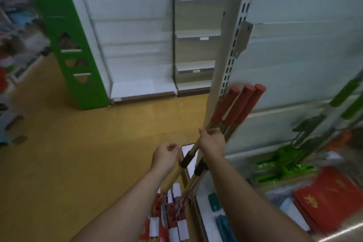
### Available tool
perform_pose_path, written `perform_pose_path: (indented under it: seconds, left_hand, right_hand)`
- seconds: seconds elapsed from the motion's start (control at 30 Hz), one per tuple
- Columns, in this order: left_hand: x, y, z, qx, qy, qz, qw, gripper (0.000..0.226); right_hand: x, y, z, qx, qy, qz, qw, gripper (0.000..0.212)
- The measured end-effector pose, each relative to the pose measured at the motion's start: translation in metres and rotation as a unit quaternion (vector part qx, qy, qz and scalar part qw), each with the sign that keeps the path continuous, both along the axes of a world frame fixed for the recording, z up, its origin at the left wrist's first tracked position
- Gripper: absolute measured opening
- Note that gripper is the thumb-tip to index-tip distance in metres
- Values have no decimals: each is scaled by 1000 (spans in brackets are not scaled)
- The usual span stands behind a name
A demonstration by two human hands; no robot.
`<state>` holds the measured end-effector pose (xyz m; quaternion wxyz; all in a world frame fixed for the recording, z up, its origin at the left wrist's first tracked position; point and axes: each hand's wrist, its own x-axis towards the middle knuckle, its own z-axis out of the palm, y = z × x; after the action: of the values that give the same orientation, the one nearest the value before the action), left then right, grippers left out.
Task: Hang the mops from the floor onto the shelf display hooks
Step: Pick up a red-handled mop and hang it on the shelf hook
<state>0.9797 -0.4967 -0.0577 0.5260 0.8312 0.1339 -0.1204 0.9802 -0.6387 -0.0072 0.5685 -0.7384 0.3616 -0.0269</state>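
Three mops with red foam handle grips [240, 104] and gold-coloured poles stand leaning against the white slotted upright [233, 45] of the shelf. Their red and white heads [169, 222] rest on the floor below my arms. My right hand [212, 143] grips the bundle of poles just under the red grips. My left hand [166, 155] is curled beside one pole lower down; whether it holds that pole is hidden. A grey bracket [242, 39] sticks out of the upright above the mops.
Green-handled mops [306, 135] lean on the shelf at the right, over red packets [330, 200] on the base shelf. A green end panel [66, 41] and bare white shelving [137, 35] stand across the yellow floor [78, 143]. Blurred goods line the left aisle.
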Motion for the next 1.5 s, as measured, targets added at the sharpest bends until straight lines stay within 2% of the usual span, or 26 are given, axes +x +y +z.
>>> perform_pose_path:
  seconds: [0.13,0.3,0.43,0.5,0.67,1.0,1.17,1.5]
  left_hand:
    - [16,2,-7,-10,6,-40,999,35]
    - [31,6,-13,-17,16,-59,998,32]
    - [42,11,-14,-7,15,-64,998,19]
    - [47,15,-14,-9,15,-64,998,22]
    - [54,23,-18,-5,18,-58,998,18]
    - [46,40,-37,35,38,-72,996,33]
    - [35,66,-40,41,45,-51,997,46]
    - [22,113,-43,59,49,-43,996,56]
  right_hand:
    - [10,12,-2,-5,25,-55,998,47]
    - [24,11,-4,-17,39,-65,997,50]
    - [34,12,-3,-7,32,-84,996,54]
    - [38,14,-3,-7,35,-95,995,55]
    - [44,16,-6,-15,31,-96,995,50]
    - [34,50,-3,-99,-36,46,993,21]
    - [24,84,-2,-112,-81,101,985,31]
    - [2,131,12,-82,-128,158,976,26]
